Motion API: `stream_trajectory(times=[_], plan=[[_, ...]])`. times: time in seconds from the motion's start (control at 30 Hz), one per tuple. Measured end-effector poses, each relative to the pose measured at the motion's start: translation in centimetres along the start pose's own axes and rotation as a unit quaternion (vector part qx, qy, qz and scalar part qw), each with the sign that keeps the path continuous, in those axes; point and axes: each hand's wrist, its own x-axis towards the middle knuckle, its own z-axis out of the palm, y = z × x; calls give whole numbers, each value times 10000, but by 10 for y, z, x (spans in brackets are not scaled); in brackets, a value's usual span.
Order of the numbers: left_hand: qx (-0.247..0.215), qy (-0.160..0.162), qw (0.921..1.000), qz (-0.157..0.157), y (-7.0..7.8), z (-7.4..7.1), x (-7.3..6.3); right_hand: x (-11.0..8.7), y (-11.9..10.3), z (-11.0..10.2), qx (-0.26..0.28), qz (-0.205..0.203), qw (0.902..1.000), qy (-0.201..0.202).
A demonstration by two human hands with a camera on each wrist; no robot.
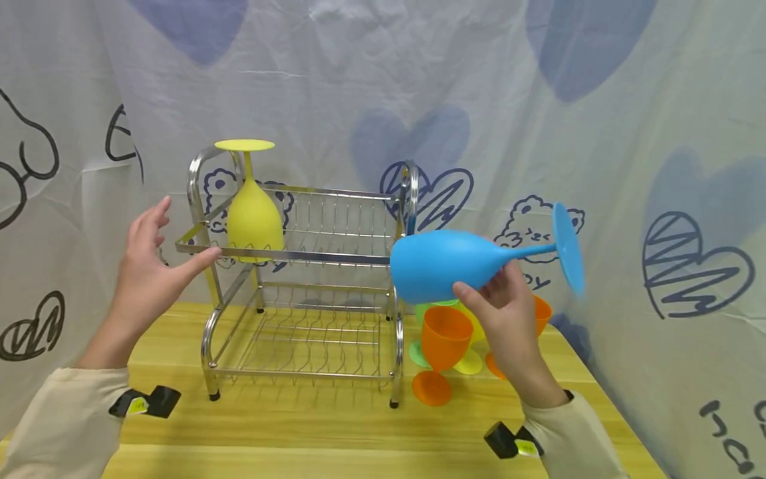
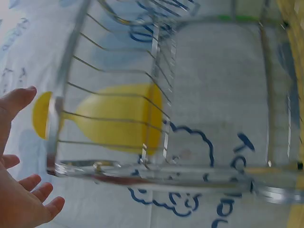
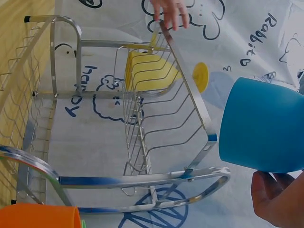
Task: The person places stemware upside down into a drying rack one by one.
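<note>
My right hand [image 1: 509, 322] grips a blue plastic goblet [image 1: 445, 266] by the bowl near its stem. The goblet lies tilted on its side in the air, mouth to the left and foot to the right, overlapping the rack's right end in the head view. A two-tier metal dish rack [image 1: 287, 255] stands on the table. Upside down on its upper tier, at the left, sits a yellow goblet [image 1: 254, 216]. My left hand [image 1: 149, 273], fingers spread and holding nothing, is beside the rack's upper left corner, with its thumb close to the front rail.
Right of the rack stand several upright goblets: an orange goblet [image 1: 445, 336] in front, a green goblet [image 1: 419, 352] and another yellow goblet [image 1: 469, 362] behind it, and more orange partly hidden by my right hand. A printed cloth [image 1: 323, 80] hangs behind the wooden table [image 1: 287, 432].
</note>
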Motion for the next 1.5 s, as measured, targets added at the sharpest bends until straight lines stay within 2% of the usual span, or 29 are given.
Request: stream_trajectory(times=[0.13, 0.23, 0.33, 0.43, 0.57, 0.7, 0.83, 1.07, 1.33, 1.5], plan=[[112, -150, 9997, -182, -11, 2, 4, 11, -3, 4, 9, 168, 9999, -25], [-11, -241, 9991, -338, -18, 1, 8, 18, -3, 8, 20, 203, 9998, -80], [-238, -469, 9969, -591, -25, -1, 14, 26, -3, 10, 70, 170, 9997, -153], [-515, -876, 9906, -921, -31, -6, 22, 35, -6, 14, 147, 122, 9996, -229], [-797, -1455, 9777, -1285, -40, -9, 31, 46, -11, 21, 277, 105, 9989, -370], [-818, -1758, 9712, -1388, -45, -9, 34, 57, -14, 30, 424, 48, 9979, -495], [-787, -1774, 9719, -1329, -47, -7, 33, 67, -17, 41, 473, 104, 9971, -593], [-1111, -1794, 9697, -1227, -53, -4, 33, 84, -20, 62, 631, 212, 9940, -873], [-1176, -1713, 9727, -1031, -59, -2, 32, 101, -13, 84, 508, 88, 9934, -1022], [-1186, -1655, 9739, -1004, -63, -2, 32, 112, -8, 95, 229, 209, 9942, -1032]])
